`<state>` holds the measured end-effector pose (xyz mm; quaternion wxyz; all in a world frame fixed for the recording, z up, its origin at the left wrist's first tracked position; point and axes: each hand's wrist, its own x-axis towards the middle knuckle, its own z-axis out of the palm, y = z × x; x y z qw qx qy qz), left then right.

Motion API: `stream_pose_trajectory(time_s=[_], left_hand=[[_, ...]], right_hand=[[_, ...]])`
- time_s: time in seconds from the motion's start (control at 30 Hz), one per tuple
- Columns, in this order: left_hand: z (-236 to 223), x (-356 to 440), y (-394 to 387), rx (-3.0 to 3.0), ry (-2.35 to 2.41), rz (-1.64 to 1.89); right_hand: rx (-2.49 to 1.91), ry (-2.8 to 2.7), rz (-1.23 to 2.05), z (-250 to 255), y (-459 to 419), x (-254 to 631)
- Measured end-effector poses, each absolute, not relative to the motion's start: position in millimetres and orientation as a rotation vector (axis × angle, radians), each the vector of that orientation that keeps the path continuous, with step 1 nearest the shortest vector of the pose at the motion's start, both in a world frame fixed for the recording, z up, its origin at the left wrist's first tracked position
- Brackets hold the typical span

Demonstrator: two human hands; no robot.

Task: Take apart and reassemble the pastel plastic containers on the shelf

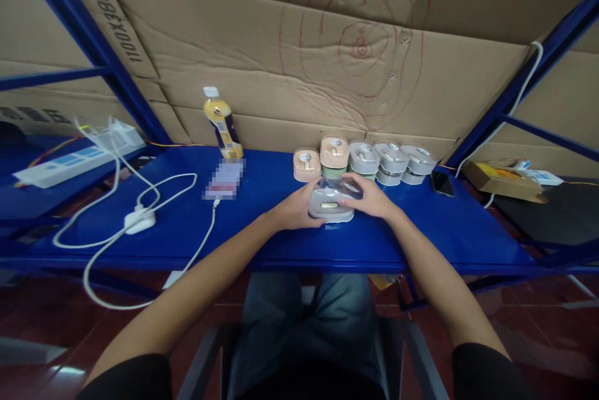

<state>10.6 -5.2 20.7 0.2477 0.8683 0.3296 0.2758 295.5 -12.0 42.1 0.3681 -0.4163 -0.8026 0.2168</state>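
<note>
Between my two hands, low over the blue shelf table (pixel 266 200), is a grey plastic container with a clear lid (pixel 330 206). My left hand (pixel 299 205) is closed round its left side, thumb at the near edge. From the right my right hand (pixel 369 195) grips it, with fingers over the top and far side. Just behind stand small lidded containers: a pink one (pixel 307 166) alone, a pink one (pixel 334 151) on a green one, and grey ones (pixel 365 158) stacked to the right. My hands hide part of the held container.
A yellow drink bottle (pixel 222 125) stands at the back left, near a blurred-out flat object (pixel 225 178) with a cable. A white charger (pixel 139 220) and looped cords lie left. A dark phone (pixel 442 183) and a cardboard box (pixel 503 181) are right. Cardboard walls the back.
</note>
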Motion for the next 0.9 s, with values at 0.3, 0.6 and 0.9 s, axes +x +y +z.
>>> stream_pose_trajectory(time_s=[0.3,0.6,0.9], left_hand=[[27,6,-5,2.543,0.818,0.694],[35,-22,18,2.398,1.031,0.849],[21,8,-3,2.349,0.863,0.927]], right_hand=[[-1.365,-1.866,0.505,47,7,329],[-1.386,-2.0,0.532,52,1,329],[-1.007,-2.066,0.402,59,-10,313]])
